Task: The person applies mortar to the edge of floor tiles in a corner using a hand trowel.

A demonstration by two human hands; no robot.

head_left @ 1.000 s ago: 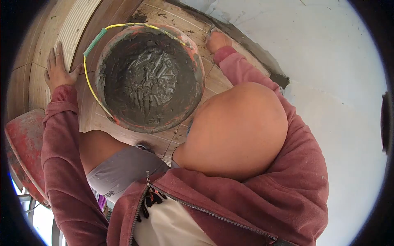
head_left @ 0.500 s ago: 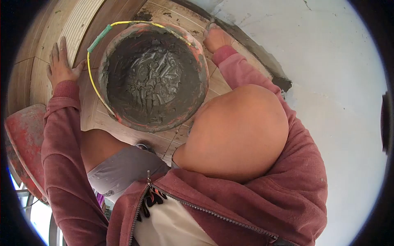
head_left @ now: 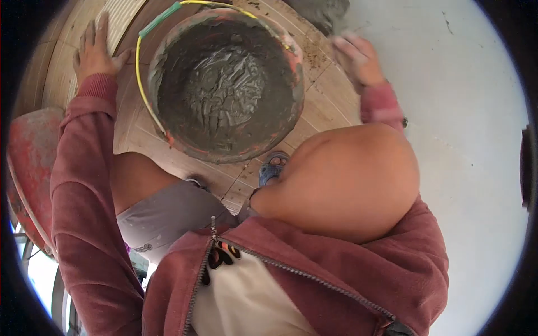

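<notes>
My left hand rests on the wood-look floor tiles at the upper left, fingers spread and nothing held. Right of it stands a round bucket with a yellow wire handle and a green grip, coated inside with wet grey mortar. Beyond the bucket, my right hand is at the foot of the pale wall, blurred by motion. Its fingers look stretched out, and no tool shows in it. Grey mortar lies along the wall base just past the fingertips; my hand and sleeve hide part of that strip.
The pale wall closes off the right side. A worn red container stands at the left beside my sleeve. A ribbed light strip runs across the floor at upper left. My sandalled foot is just below the bucket.
My right hand has moved back along the wall base, toward me and to the right. My left hand stays on the floor. The view has shifted slightly, so the bucket appears higher.
</notes>
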